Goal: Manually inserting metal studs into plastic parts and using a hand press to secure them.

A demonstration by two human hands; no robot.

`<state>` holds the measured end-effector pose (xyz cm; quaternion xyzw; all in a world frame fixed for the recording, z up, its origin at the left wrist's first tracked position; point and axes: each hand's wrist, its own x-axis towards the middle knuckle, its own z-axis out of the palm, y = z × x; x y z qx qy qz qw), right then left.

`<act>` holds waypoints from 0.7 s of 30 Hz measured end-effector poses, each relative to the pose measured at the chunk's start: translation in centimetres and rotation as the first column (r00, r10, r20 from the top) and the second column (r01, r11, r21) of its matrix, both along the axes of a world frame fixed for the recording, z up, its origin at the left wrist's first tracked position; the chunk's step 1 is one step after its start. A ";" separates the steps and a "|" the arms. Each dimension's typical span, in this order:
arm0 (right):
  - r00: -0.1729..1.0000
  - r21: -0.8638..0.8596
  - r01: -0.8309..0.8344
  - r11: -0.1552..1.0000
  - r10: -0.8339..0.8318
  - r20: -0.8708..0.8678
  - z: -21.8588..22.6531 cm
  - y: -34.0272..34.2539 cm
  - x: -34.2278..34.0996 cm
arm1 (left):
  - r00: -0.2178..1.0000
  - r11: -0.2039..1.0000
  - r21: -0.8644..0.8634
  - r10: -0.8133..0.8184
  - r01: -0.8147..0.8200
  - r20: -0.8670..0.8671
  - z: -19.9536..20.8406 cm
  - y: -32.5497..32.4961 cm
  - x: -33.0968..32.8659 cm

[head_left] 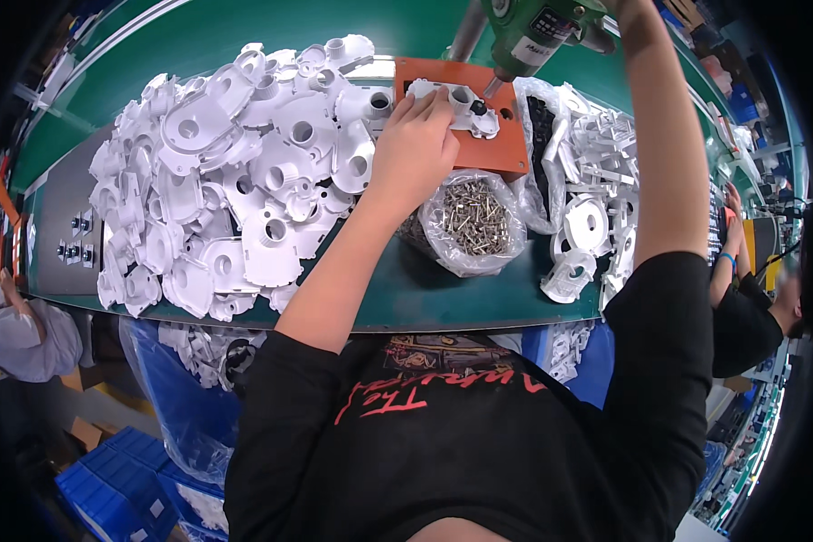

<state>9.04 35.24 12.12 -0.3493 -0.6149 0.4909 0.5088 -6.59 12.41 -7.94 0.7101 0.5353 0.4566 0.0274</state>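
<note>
My left hand reaches over an orange fixture block, its fingers holding down a white plastic part that lies on it. A small black piece sits on the right end of that part. Just above it hangs the tip of a green drill-press-like machine; whether they touch I cannot tell. My right arm stretches up past the machine's right side, and the hand itself is cut off by the upper edge. Close below the fixture, a clear plastic bag holds many metal screws or pins.
A big heap of white plastic housings covers the left of the green bench. More white parts and a bag of black pieces lie right. Blue crates stand lower left. Other people are at both sides.
</note>
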 end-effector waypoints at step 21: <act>0.851 0.324 -0.306 0.895 0.410 -0.328 5.9 -9.0 4.4 | 1.000 1.000 -0.013 0.006 -0.006 0.026 -0.6 0.1 -0.2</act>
